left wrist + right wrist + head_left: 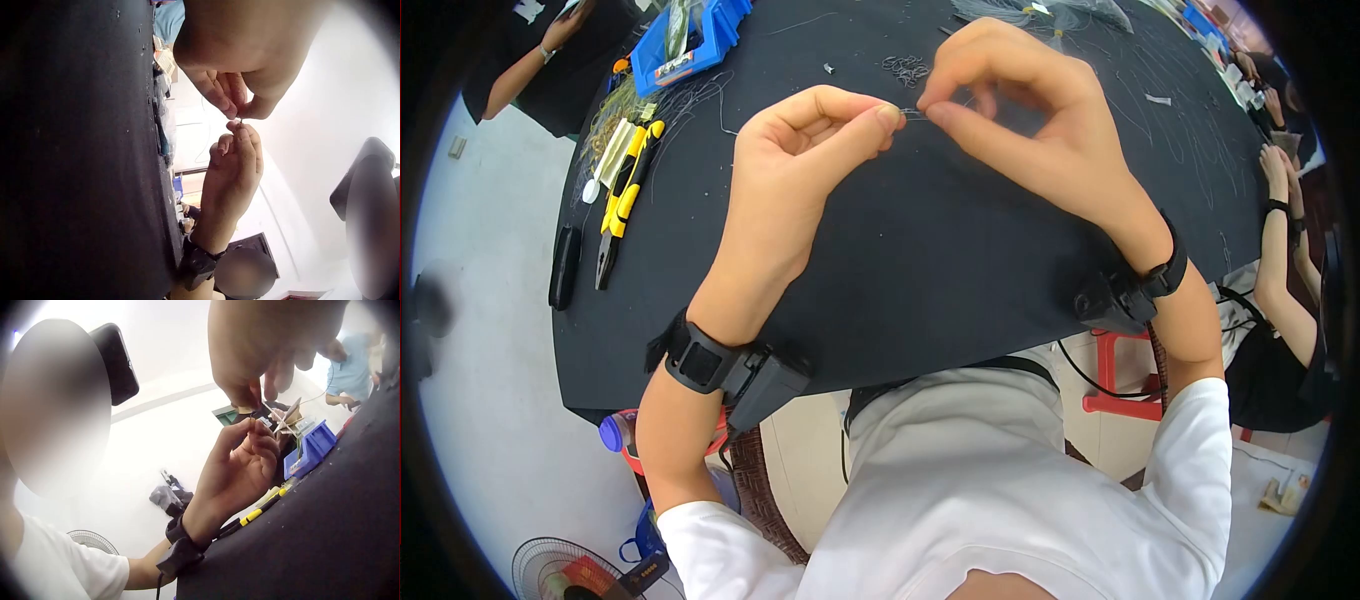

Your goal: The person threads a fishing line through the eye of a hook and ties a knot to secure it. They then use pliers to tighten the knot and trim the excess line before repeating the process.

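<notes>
Above the black table my left hand pinches a tiny, thin piece between thumb and forefinger. My right hand meets it from the other side, its thumb and forefinger pinching the piece's other end. The fingertips of both hands almost touch, in the left wrist view too, where the right hand is below the left hand. In the right wrist view a fine line curves out beside the right hand. The fingers hide most of the piece; I cannot tell its exact kind.
A small heap of dark metal links lies just beyond the hands. Yellow-black pliers, a black case and a blue bin line the left side. Loose clear strands spread at right. Other people sit or stand around the table.
</notes>
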`<action>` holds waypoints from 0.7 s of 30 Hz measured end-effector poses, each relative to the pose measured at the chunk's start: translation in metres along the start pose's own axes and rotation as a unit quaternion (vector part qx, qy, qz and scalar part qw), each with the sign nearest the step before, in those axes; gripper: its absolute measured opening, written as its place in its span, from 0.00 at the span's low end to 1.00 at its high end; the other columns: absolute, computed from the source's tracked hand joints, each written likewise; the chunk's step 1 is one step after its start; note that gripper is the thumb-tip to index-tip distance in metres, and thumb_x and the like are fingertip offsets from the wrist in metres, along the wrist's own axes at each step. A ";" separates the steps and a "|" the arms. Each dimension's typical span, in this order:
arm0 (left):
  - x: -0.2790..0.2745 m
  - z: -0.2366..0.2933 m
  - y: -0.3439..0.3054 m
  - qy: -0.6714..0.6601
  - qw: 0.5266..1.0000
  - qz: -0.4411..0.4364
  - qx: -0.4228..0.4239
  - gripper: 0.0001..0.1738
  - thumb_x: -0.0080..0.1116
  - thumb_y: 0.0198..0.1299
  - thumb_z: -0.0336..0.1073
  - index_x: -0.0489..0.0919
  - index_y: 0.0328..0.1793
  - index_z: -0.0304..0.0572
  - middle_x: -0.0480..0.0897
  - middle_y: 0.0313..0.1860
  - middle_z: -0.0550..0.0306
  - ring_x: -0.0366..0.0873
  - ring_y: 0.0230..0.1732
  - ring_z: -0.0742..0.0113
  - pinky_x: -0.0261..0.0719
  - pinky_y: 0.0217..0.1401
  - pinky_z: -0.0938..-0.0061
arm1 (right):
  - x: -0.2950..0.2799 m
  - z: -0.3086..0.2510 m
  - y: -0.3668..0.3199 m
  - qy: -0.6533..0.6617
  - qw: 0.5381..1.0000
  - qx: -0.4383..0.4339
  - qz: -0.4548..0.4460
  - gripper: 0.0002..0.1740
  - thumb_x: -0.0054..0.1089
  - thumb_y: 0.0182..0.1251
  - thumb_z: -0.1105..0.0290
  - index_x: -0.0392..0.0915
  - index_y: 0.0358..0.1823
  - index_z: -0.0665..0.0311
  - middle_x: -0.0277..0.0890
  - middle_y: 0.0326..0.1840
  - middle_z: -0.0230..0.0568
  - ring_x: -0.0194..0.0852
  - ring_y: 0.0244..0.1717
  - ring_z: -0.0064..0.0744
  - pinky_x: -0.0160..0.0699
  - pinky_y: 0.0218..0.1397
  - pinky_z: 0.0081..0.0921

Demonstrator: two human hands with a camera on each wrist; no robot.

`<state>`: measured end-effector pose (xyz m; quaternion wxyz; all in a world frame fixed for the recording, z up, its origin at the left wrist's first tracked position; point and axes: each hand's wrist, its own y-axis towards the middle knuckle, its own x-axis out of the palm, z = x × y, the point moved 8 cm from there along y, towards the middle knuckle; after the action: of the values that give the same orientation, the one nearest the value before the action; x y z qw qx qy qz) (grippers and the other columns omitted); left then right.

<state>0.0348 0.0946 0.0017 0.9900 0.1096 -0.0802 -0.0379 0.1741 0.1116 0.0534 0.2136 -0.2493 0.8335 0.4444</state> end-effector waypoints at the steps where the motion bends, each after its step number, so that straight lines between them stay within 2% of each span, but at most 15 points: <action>1: 0.000 -0.002 0.000 -0.006 1.000 -0.002 -0.007 0.07 0.59 0.55 0.29 0.79 0.38 0.33 0.82 0.35 0.55 0.77 0.36 0.76 0.74 0.44 0.83 | 0.000 -0.001 0.000 -0.008 1.000 -0.008 0.001 0.06 0.60 0.51 0.80 0.77 0.32 0.63 0.72 0.37 0.31 0.63 0.30 0.17 0.62 0.32 0.14; 9: 0.000 -0.004 -0.001 0.000 1.000 -0.008 -0.007 0.07 0.57 0.58 0.32 0.79 0.39 0.36 0.81 0.36 0.58 0.74 0.35 0.80 0.71 0.43 0.87 | 0.000 -0.005 -0.001 -0.063 0.998 -0.028 0.005 0.07 0.60 0.47 0.81 0.77 0.30 0.63 0.72 0.36 0.30 0.64 0.29 0.19 0.62 0.30 0.15; 15: 0.002 -0.002 -0.001 0.005 1.000 -0.014 -0.004 0.07 0.57 0.58 0.32 0.79 0.39 0.36 0.81 0.36 0.57 0.74 0.35 0.80 0.71 0.42 0.86 | -0.003 0.005 -0.002 -0.073 0.997 0.037 0.011 0.05 0.57 0.51 0.79 0.77 0.31 0.63 0.73 0.33 0.29 0.61 0.26 0.18 0.62 0.30 0.14; 18: 0.002 -0.001 -0.001 0.031 0.999 -0.012 0.004 0.07 0.57 0.58 0.32 0.79 0.39 0.36 0.81 0.36 0.57 0.74 0.35 0.80 0.71 0.42 0.86 | -0.005 -0.002 0.001 -0.070 0.997 0.028 0.028 0.06 0.54 0.54 0.79 0.78 0.33 0.64 0.75 0.32 0.29 0.63 0.27 0.16 0.61 0.30 0.14; 21: 0.000 -0.001 -0.001 0.049 0.999 -0.003 0.006 0.08 0.57 0.57 0.32 0.79 0.39 0.36 0.81 0.36 0.57 0.74 0.35 0.80 0.71 0.41 0.85 | -0.010 -0.009 0.003 -0.048 0.997 -0.029 0.055 0.06 0.53 0.55 0.79 0.79 0.33 0.65 0.76 0.32 0.30 0.66 0.28 0.16 0.62 0.30 0.14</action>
<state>0.0350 0.0936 0.0003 0.9919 0.1175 -0.0319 -0.0347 0.1787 0.1071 0.0655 0.2215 -0.1879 0.8213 0.4911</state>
